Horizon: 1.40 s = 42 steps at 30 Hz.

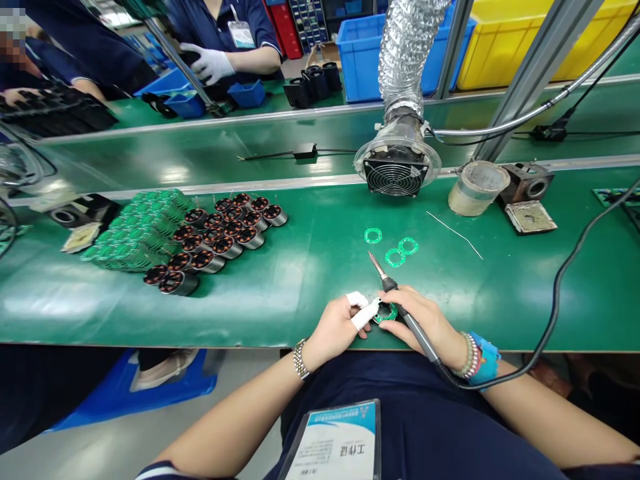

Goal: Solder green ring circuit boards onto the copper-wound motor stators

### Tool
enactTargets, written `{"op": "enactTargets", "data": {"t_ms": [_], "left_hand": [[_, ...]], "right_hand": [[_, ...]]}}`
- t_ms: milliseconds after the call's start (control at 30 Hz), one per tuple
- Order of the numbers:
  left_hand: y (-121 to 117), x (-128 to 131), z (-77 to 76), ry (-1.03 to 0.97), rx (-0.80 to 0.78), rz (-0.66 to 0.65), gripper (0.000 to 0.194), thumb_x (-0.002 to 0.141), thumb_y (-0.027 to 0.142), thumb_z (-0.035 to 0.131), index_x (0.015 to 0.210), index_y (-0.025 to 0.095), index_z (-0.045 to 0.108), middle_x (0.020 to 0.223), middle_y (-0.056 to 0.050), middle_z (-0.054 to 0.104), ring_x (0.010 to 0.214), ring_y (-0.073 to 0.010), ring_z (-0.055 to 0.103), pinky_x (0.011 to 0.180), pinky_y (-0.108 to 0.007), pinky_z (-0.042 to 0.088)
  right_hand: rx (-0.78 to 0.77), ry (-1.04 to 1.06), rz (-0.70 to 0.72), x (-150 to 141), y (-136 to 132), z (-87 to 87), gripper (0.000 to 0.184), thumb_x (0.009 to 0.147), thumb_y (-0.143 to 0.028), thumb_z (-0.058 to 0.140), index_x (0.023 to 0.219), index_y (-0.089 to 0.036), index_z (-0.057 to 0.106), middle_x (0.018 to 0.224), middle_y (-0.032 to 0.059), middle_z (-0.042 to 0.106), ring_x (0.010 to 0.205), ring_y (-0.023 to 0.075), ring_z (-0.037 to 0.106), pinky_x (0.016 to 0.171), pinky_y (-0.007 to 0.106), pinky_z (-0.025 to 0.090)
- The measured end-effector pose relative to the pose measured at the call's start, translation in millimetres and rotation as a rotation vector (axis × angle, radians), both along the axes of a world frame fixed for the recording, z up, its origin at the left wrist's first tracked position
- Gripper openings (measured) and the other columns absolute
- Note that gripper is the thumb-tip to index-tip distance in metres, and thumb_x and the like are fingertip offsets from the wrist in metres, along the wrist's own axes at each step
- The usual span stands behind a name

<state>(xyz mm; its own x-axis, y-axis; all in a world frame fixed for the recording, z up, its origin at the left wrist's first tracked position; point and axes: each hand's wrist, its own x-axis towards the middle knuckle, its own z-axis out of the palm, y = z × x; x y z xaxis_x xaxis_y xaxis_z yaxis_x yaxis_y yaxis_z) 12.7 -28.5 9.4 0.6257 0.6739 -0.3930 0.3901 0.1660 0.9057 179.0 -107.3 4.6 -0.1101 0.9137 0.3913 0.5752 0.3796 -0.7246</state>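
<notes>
My left hand (343,322), with white finger cots on thumb and forefinger, pinches the edge of a green ring-shaped circuit board (393,313) near the bench's front edge. The board appears to sit on a round part, mostly hidden by my fingers. In my right hand (425,317) lies a soldering iron (417,333), its bare tip pointing up and away from the board. Fingers of that same hand also touch the board's right side. Just beyond, three loose green ring boards (395,258) lie flat on the bench.
Copper-wound motor stators (225,247) stand in rows at left, beside stacked green boards (137,227). A fume fan (395,177) hangs ahead. Solder wire (454,235), a tape-wrapped cup (477,190) and an iron stand (530,200) are right. The iron's cord (555,300) crosses my right forearm. Co-workers sit opposite.
</notes>
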Motion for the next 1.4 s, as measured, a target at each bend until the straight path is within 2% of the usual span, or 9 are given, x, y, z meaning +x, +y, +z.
{"op": "enactTargets", "data": {"t_ms": [200,300,500,833,900,1067,1200,1300,1400], "left_hand": [[9,2,3.3,-0.051,-0.148,0.013,0.031,0.076,0.045,0.057,0.078,0.015,0.049,0.053,0.004,0.054,0.043,-0.0083,0.053,0.044,-0.020,0.046],[15,2,4.1,-0.085,-0.049,-0.018,0.028,0.076,0.041,0.058,0.086,0.015,0.052,0.060,0.003,0.055,0.048,-0.0083,0.054,0.044,-0.019,0.046],[1,-5,4.8,0.027,0.169,-0.054,0.023,0.081,0.036,0.050,0.073,0.014,0.052,0.058,0.002,0.054,0.048,-0.0083,0.053,0.050,-0.021,0.046],[-1,-10,5.1,-0.103,-0.162,-0.056,0.029,0.083,0.040,0.048,0.070,0.014,0.047,0.063,0.001,0.051,0.051,-0.0095,0.054,0.046,-0.021,0.048],[2,-16,4.9,-0.036,0.081,-0.153,0.025,0.084,0.038,0.047,0.079,0.014,0.051,0.067,-0.001,0.055,0.055,-0.0107,0.056,0.050,-0.023,0.049],[11,-30,0.1,0.097,1.023,-0.420,0.023,0.086,0.027,0.047,0.106,0.018,0.055,0.098,-0.008,0.062,0.083,-0.0174,0.060,0.071,-0.029,0.050],[15,-26,-4.9,0.143,1.260,-0.488,0.022,0.088,0.020,0.036,0.094,0.015,0.057,0.091,-0.009,0.062,0.077,-0.0168,0.059,0.063,-0.026,0.049],[10,-14,-5.9,0.190,1.134,-0.439,0.021,0.086,0.022,0.036,0.080,0.014,0.055,0.081,-0.009,0.059,0.065,-0.0158,0.055,0.057,-0.026,0.046],[1,-4,-3.4,0.161,0.636,-0.243,0.025,0.086,0.027,0.035,0.066,0.016,0.047,0.060,-0.003,0.053,0.049,-0.0117,0.049,0.048,-0.023,0.042]], "right_hand": [[-0.004,0.015,-0.008,-2,0,-1.5,0.032,0.083,-0.023,0.058,0.113,-0.020,0.047,0.100,0.0075,0.058,0.090,0.0182,0.056,0.080,0.033,0.048],[-0.031,0.014,-0.008,1,1,0.1,0.034,0.082,-0.024,0.060,0.113,-0.020,0.048,0.100,0.0070,0.059,0.089,0.0174,0.058,0.080,0.031,0.049],[-0.067,0.005,0.020,13,0,8.8,0.040,0.080,-0.021,0.061,0.117,-0.020,0.045,0.109,0.0076,0.060,0.097,0.0176,0.059,0.084,0.030,0.049],[-0.023,-0.044,-0.005,6,0,2.3,0.030,0.083,-0.024,0.058,0.111,-0.020,0.049,0.099,0.0079,0.058,0.093,0.0188,0.056,0.080,0.033,0.050],[-0.021,-0.033,-0.001,6,0,1.7,0.031,0.083,-0.024,0.057,0.112,-0.020,0.048,0.100,0.0082,0.058,0.094,0.0189,0.056,0.081,0.034,0.049],[-0.007,-0.031,-0.005,6,-1,2.3,0.030,0.084,-0.026,0.057,0.112,-0.020,0.049,0.099,0.0080,0.059,0.093,0.0190,0.057,0.081,0.034,0.050],[0.004,-0.023,-0.007,5,-2,1.7,0.030,0.084,-0.026,0.056,0.112,-0.020,0.048,0.101,0.0080,0.059,0.095,0.0191,0.057,0.083,0.035,0.049],[0.001,-0.021,-0.002,5,-3,0.8,0.030,0.084,-0.024,0.056,0.112,-0.020,0.048,0.102,0.0082,0.059,0.095,0.0189,0.056,0.082,0.034,0.049],[0.003,-0.014,-0.006,5,-3,-0.1,0.030,0.084,-0.023,0.056,0.112,-0.020,0.048,0.101,0.0081,0.059,0.093,0.0187,0.057,0.080,0.034,0.050]]}}
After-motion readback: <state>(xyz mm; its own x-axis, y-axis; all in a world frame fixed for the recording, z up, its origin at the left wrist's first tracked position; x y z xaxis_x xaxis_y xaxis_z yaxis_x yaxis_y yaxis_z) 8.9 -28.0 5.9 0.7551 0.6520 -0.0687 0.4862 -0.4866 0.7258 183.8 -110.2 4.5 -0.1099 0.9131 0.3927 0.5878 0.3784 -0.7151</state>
